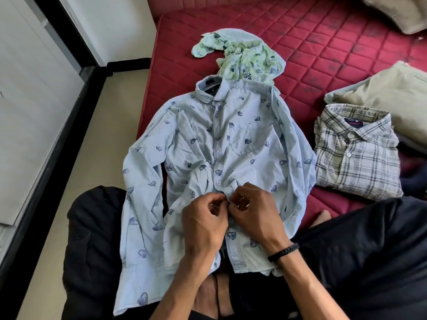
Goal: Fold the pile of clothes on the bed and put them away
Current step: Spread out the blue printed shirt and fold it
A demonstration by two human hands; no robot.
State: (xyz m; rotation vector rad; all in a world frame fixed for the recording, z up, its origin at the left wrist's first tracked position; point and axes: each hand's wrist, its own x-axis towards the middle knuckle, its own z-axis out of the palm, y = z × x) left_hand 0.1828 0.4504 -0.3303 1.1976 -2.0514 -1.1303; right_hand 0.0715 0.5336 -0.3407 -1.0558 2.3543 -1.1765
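A light blue shirt with a dark leaf print (233,144) lies face up on the red mattress (323,54), its lower part draped over my lap. My left hand (203,218) and my right hand (251,209) meet at the shirt's button placket, low down, each pinching the fabric edge near a button. Several buttons above them are fastened. Beyond the collar lies a crumpled green floral garment (245,54). A folded plaid shirt (355,148) sits to the right.
A beige pillow (388,88) lies behind the plaid shirt, another pillow (397,12) at the top right corner. My legs in black trousers (369,250) frame the shirt. Tiled floor (97,139) and a white wall run along the left.
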